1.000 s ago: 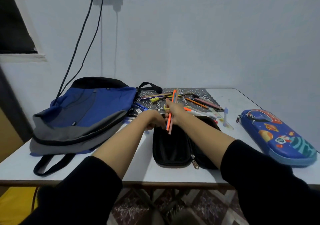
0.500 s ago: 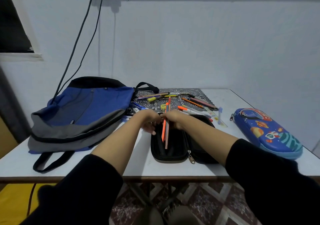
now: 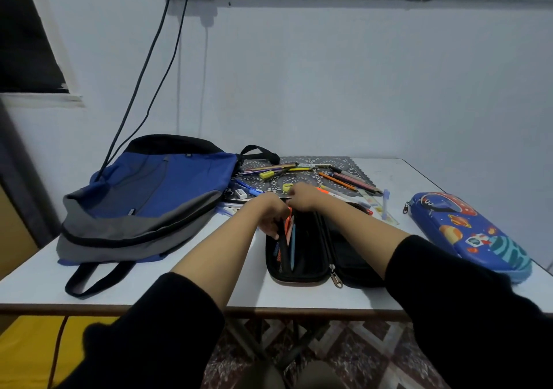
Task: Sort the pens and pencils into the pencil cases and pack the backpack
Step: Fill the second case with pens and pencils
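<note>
White table (image 3: 149,287) against a pale blue wall (image 3: 329,89); left hand (image 3: 267,212) grips the edge of the black pencil case (image 3: 308,248), which lies unzipped; right hand (image 3: 303,197) curled, grasp unclear.

The left forearm (image 3: 218,257) reaches in from 7 o'clock and the right forearm (image 3: 359,227) from 4 o'clock, both bare. The left hand (image 3: 270,215) curls its fingers downward. The right hand (image 3: 303,198), just beside it at 1 o'clock, lies knuckles-up with its fingers tucked under.
</note>
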